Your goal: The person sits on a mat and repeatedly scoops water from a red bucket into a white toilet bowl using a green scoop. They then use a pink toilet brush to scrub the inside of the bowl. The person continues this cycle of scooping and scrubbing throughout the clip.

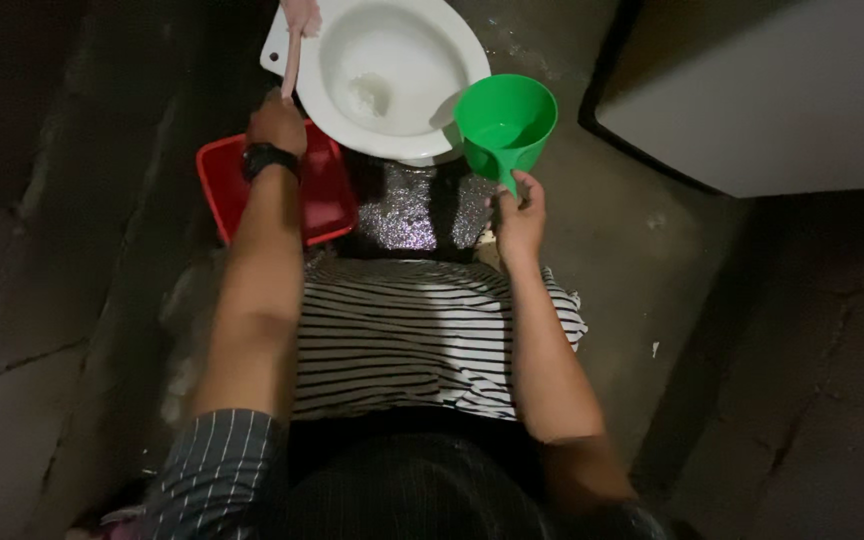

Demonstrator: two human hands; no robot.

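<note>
Below, seen from the head camera:
Toilet bowl: white toilet bowl (392, 50) at top centre, on a wet concrete floor (642, 250).
Brush: pink-handled brush (293, 60), its head resting on the bowl's left rim.
Left hand: left hand (276, 125), black wristwatch (267, 157) on its wrist, closed around the brush handle's lower end.
Dipper: green plastic dipper (507, 122) holding water, just beside the bowl's right rim.
Right hand: right hand (519, 218) gripping the dipper's handle.
Tray: red tray (227, 185) under the left forearm.
Cabinet: white cabinet (782, 100), upper right.
</note>
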